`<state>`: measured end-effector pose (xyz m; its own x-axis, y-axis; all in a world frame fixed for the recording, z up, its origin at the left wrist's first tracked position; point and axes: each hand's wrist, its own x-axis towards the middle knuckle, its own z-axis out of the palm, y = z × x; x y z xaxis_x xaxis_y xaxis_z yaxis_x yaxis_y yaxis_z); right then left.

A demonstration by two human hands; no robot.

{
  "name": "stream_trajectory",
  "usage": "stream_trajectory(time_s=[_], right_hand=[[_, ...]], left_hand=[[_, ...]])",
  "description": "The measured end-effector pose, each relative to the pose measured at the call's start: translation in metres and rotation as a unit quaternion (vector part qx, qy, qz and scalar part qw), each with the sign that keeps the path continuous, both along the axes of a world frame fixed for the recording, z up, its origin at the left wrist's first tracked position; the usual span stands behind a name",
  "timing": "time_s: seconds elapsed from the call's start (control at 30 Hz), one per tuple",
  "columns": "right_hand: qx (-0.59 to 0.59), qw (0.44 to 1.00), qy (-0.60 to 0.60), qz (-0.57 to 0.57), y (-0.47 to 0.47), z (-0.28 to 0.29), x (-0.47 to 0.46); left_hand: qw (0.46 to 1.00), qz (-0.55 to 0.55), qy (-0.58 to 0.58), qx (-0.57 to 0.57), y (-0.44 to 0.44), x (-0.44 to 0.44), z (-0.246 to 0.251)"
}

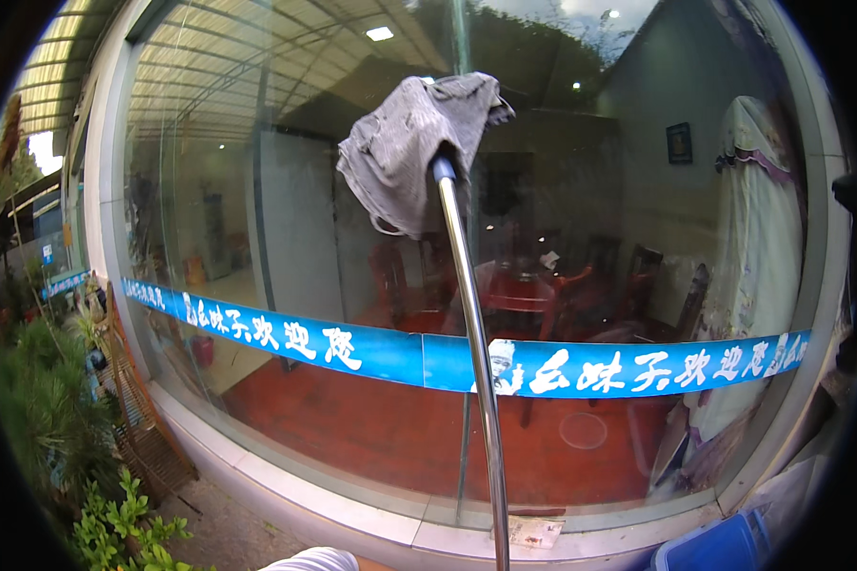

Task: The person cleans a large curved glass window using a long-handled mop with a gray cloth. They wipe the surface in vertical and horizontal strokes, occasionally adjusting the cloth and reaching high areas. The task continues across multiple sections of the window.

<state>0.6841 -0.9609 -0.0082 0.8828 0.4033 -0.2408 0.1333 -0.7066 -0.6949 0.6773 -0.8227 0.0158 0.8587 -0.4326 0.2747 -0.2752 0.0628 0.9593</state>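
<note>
A grey cloth (pixel 428 146) is draped over the head of a long metal pole (pixel 475 321), up against a large glass window pane (pixel 300 214). The pole runs down to the bottom edge of the picture, and its lower end is cut off. A blue plastic collar (pixel 443 170) shows where the pole enters the cloth. Below the cloth, a blue banner strip (pixel 393 353) with white writing crosses the glass, and the pole passes in front of it. Both my hands are out of view. A bit of a white striped sleeve (pixel 314 560) shows at the bottom edge.
A tiled sill (pixel 328 503) runs under the window, with a piece of printed paper (pixel 535 532) on it. A blue plastic bin (pixel 714 546) stands at the lower right. Leafy plants (pixel 125 528) and a wooden rack (pixel 139 407) are at the left. Behind the glass are a red table and chairs.
</note>
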Motion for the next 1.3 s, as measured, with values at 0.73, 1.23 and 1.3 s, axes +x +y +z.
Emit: stream_trajectory(time_s=[0.73,1.23,1.3], right_hand=[[0.019,0.99,-0.081,-0.112,-0.04,0.076,0.056],[-0.047,0.989,0.035,-0.134,-0.101,0.006,-0.022],[-0.057,0.991,0.014,-0.117,-0.083,0.043,0.001]], left_hand=[[0.96,0.191,-0.192,-0.073,0.01,0.163,0.317],[0.986,-0.101,-0.111,-0.071,-0.067,0.078,0.128],[0.991,-0.04,-0.076,-0.107,-0.047,0.111,0.218]])
